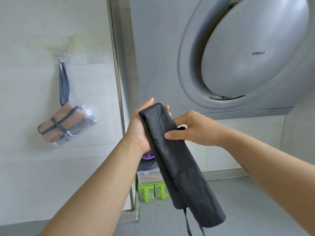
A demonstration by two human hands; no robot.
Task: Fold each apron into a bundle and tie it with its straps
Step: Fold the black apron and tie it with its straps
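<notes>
A black apron, folded into a long narrow strip, hangs in the air in front of me. My left hand grips its upper end, palm toward me, fingers curled behind the fold. My right hand pinches the strip just below, thumb on the front and fingers behind. Thin black straps dangle from the lower end. On the left wall a pink apron bundle, tied round with dark straps, hangs from a hook.
A grey range hood fills the upper right. Below my hands, clear and green storage boxes and a purple-topped container stand by a metal wall trim. A grey countertop lies underneath.
</notes>
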